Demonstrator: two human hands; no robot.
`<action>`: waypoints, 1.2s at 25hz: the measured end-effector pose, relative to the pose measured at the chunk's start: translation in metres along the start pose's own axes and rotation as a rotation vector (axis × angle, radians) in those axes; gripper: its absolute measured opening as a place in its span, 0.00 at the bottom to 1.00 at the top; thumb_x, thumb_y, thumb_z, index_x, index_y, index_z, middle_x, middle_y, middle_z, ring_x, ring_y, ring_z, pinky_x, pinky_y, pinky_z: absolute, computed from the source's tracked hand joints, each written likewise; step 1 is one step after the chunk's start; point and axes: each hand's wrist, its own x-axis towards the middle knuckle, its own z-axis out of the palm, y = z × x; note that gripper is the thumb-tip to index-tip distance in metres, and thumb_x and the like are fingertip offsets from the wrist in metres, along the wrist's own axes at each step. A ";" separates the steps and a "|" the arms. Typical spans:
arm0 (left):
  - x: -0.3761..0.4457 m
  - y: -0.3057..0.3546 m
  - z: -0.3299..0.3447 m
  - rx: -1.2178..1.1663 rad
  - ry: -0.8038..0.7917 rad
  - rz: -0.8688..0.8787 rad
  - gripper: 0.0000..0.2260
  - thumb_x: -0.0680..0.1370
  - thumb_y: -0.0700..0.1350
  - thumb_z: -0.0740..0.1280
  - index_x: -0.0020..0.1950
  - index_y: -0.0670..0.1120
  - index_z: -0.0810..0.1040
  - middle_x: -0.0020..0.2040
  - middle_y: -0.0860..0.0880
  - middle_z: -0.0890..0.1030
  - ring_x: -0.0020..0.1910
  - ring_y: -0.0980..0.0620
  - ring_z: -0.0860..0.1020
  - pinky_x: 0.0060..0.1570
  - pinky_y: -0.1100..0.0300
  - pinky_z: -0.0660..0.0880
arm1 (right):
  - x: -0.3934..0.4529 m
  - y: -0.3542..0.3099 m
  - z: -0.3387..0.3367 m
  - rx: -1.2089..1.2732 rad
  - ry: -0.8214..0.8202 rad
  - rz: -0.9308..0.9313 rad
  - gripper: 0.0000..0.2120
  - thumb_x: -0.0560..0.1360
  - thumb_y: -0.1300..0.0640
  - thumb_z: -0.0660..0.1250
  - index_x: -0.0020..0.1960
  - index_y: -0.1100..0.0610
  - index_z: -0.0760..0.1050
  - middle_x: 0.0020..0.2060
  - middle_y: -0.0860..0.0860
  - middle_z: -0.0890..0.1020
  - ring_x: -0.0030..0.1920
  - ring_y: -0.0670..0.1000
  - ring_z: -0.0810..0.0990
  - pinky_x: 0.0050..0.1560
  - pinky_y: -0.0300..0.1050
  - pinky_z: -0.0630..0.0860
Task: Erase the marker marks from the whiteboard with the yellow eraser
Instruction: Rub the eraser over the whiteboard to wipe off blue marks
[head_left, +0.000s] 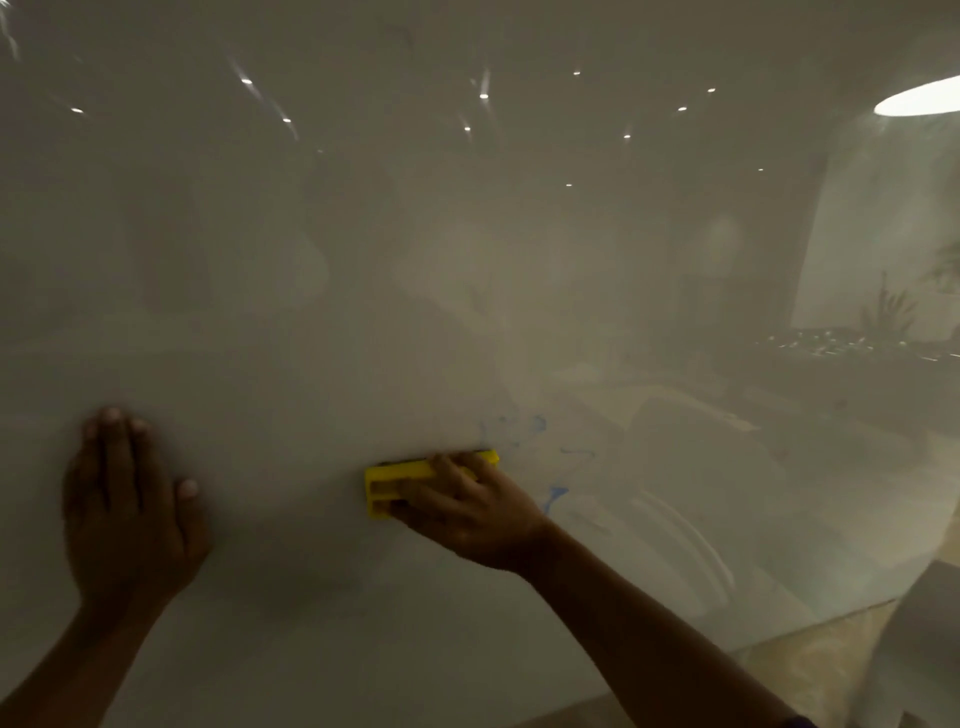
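Half yellow eraser (410, 480) hidden | right hand (467, 506) grips | marks (540, 457) faint

Dim, hazy frame; ceiling-light glare on glossy whiteboard (311, 312); soft motion blur; edges bowed.
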 end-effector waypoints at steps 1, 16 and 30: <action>0.008 0.016 -0.006 0.007 0.062 0.060 0.33 0.88 0.51 0.52 0.90 0.38 0.50 0.91 0.39 0.49 0.90 0.34 0.51 0.88 0.37 0.49 | 0.000 0.005 -0.003 -0.008 -0.009 0.096 0.20 0.82 0.62 0.62 0.70 0.49 0.80 0.67 0.51 0.77 0.60 0.63 0.80 0.60 0.57 0.77; 0.085 0.109 -0.003 0.025 0.304 0.170 0.30 0.89 0.49 0.55 0.90 0.41 0.58 0.90 0.41 0.59 0.91 0.43 0.55 0.89 0.45 0.51 | -0.042 0.037 -0.019 -0.086 -0.035 0.343 0.32 0.76 0.67 0.63 0.78 0.48 0.72 0.68 0.52 0.78 0.64 0.64 0.78 0.59 0.56 0.75; 0.083 0.113 -0.006 0.058 0.327 0.163 0.29 0.88 0.48 0.56 0.88 0.38 0.62 0.87 0.37 0.64 0.91 0.48 0.52 0.88 0.46 0.53 | -0.034 0.016 -0.011 -0.021 0.032 0.373 0.29 0.77 0.66 0.63 0.75 0.48 0.76 0.70 0.51 0.76 0.60 0.62 0.78 0.52 0.53 0.74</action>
